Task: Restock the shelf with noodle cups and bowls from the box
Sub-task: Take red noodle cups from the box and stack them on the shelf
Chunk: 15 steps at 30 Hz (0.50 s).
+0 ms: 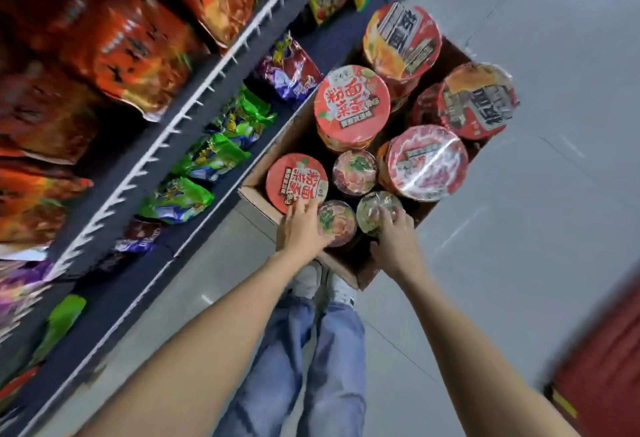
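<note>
Head view: at lower centre, the left hand (300, 229) grasps a pink small cup (337, 223) and the right hand (393, 234) a green small cup (375, 211), both inside the box (258, 196). Best lift straight up, clear of neighbouring bowls.

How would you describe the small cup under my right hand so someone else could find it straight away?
Find the cardboard box on the floor beside the shelf. At its near corner two small cups sit side by side. Yours is the greenish-lidded cup under the right hand; its neighbour has a pinker lid.
</note>
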Each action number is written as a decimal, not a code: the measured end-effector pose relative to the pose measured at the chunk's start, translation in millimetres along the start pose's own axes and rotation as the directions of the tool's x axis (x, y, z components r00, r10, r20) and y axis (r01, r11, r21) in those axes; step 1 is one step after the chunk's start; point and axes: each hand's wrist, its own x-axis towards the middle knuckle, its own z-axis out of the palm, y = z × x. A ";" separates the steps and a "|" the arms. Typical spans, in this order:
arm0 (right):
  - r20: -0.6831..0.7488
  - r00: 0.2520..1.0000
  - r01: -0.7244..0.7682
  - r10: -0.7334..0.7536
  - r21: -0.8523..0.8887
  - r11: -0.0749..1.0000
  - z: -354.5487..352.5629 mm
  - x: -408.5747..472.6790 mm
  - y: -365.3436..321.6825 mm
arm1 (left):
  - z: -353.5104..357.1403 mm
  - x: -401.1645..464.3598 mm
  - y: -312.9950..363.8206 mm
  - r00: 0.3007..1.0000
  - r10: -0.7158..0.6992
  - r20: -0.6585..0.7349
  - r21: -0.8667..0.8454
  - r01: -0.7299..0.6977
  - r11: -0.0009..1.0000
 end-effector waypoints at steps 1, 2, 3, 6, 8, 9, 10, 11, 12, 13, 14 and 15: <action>0.024 1.000 0.013 -0.011 -0.070 0.997 11.1 19.0 4.5 | 15.6 14.9 0.9 1.000 -0.018 0.019 0.014 0.018 1.000; 0.044 0.999 0.031 -0.025 -0.139 0.990 21.3 35.7 8.2 | 30.3 27.4 1.6 0.998 -0.028 0.050 0.039 0.026 0.999; 0.065 0.997 0.055 -0.042 -0.201 0.978 30.3 49.8 11.1 | 44.3 38.2 2.5 0.995 -0.031 0.090 0.067 0.025 0.997; 0.083 0.994 0.098 -0.073 -0.373 0.923 54.6 80.9 21.7 | 83.0 63.5 2.3 0.978 -0.010 0.210 0.148 -0.021 0.989; 0.056 0.995 0.093 -0.077 -0.412 0.907 64.6 91.4 30.4 | 102.5 73.2 0.4 0.970 -0.001 0.242 0.264 -0.065 0.962; 0.056 0.995 0.100 -0.084 -0.415 0.904 68.1 94.0 34.2 | 109.5 75.5 -0.8 0.972 0.005 0.234 0.319 -0.081 0.944; 0.067 0.993 0.115 -0.096 -0.417 0.901 71.2 95.9 37.2 | 113.9 76.7 -2.3 0.978 0.015 0.210 0.361 -0.092 0.928; 0.073 0.991 0.134 -0.114 -0.416 0.899 73.0 97.1 39.2 | 116.8 78.1 -4.4 0.984 0.034 0.176 0.387 -0.101 0.917; 0.072 0.988 0.152 -0.134 -0.418 0.896 73.5 97.6 40.2 | 117.7 79.4 -6.8 0.988 0.063 0.140 0.399 -0.114 0.910; 0.068 0.987 0.163 -0.148 -0.418 0.894 71.9 97.0 39.8 | 116.5 80.5 -9.4 0.990 0.096 0.106 0.398 -0.131 0.908; 0.078 0.986 0.164 -0.145 -0.413 0.896 68.6 94.3 38.1 | 112.5 80.1 -12.5 0.989 0.121 0.086 0.384 -0.145 0.912; 0.100 0.987 0.153 -0.123 -0.401 0.903 64.4 88.4 35.4 | 105.6 78.2 -15.5 0.988 0.132 0.083 0.356 -0.153 0.922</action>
